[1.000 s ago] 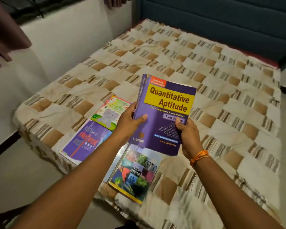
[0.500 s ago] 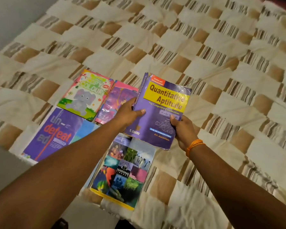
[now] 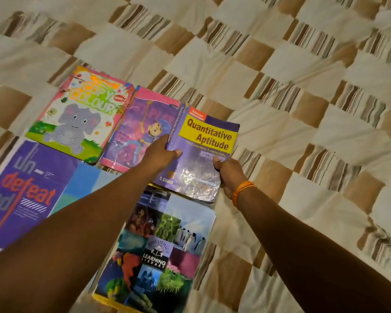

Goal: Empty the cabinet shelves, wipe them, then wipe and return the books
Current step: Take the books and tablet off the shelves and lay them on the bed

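Note:
Both my hands hold a thick purple book titled Quantitative Aptitude [image 3: 203, 152] low over the bed. My left hand [image 3: 159, 154] grips its spine edge with the thumb on the cover. My right hand [image 3: 229, 175], with an orange wrist thread, grips its lower right corner. Around it lie a Copy Colour elephant book [image 3: 77, 116], a pink and purple children's book [image 3: 140, 129], a purple Undefeated book [image 3: 25, 190] and a Learning Library picture book [image 3: 158, 251].
The books lie flat on a bed covered with a cream and brown checked quilt [image 3: 303, 109]. To the right of the held book the quilt is bare. My forearms cross parts of the Undefeated and Learning Library books.
The purple book has come down closer to the quilt beside the pink book, still held by both hands. The view has tilted down, so wall and headboard are out of sight.

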Demonstrator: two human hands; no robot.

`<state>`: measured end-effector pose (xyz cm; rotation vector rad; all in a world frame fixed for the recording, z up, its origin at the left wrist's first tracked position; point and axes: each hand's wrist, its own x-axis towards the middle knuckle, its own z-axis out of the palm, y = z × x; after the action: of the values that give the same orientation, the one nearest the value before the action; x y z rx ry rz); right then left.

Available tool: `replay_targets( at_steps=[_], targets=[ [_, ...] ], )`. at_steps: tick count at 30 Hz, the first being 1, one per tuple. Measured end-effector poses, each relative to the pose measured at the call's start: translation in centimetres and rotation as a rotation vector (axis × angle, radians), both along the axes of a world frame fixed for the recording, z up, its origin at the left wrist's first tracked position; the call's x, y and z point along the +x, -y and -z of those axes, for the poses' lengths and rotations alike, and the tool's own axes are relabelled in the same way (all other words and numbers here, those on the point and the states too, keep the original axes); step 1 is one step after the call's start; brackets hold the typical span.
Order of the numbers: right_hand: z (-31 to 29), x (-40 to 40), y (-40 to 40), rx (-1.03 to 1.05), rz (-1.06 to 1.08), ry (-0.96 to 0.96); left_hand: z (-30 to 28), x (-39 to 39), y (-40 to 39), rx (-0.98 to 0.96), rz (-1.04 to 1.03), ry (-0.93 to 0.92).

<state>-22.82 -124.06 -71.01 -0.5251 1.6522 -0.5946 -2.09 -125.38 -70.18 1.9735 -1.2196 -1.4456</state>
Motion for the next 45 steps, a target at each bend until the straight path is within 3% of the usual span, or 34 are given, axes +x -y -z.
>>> replay_targets(
  at_steps=[9, 12, 15, 19, 22, 26, 30, 37, 45],
  targets=[
    [1.2, 0.4, -1.0, 0.012, 0.050, -0.066, 0.3, -2.3, -1.7, -0.061, -0.039, 0.313],
    [1.4, -0.2, -1.0, 0.076, 0.077, -0.131, -0.2, -2.8, -2.0, -0.043, -0.033, 0.385],
    [0.8, -0.5, -0.8, 0.084, -0.026, -0.293, -1.1, -3.2, -2.4, -0.051, 0.012, 0.454],
    [-0.9, -1.0, -0.9, 0.094, -0.236, -0.481, -2.5, -3.5, -3.1, -0.088, -0.050, 0.416],
    [-3.1, -1.4, -1.1, 0.090, -0.181, -0.521, -4.6, -3.5, -3.1, -0.060, -0.118, 0.308],
    [-8.5, -1.0, -1.3, -0.019, 0.002, -0.299, -9.0, -3.3, -3.4, -0.090, -0.101, 0.206],
    [-15.5, 0.0, -2.3, -0.140, 0.029, -0.082, -14.3, -3.2, -4.3, -0.142, -0.127, 0.141],
    [-28.3, 0.5, -4.7, -0.308, -0.070, 0.060, -26.4, -1.0, -6.9, -0.271, -0.162, 0.144],
    [-40.2, 0.8, -9.3, -0.442, -0.035, 0.275, -38.0, 2.6, -14.5, -0.431, -0.410, 0.043]
  ],
)
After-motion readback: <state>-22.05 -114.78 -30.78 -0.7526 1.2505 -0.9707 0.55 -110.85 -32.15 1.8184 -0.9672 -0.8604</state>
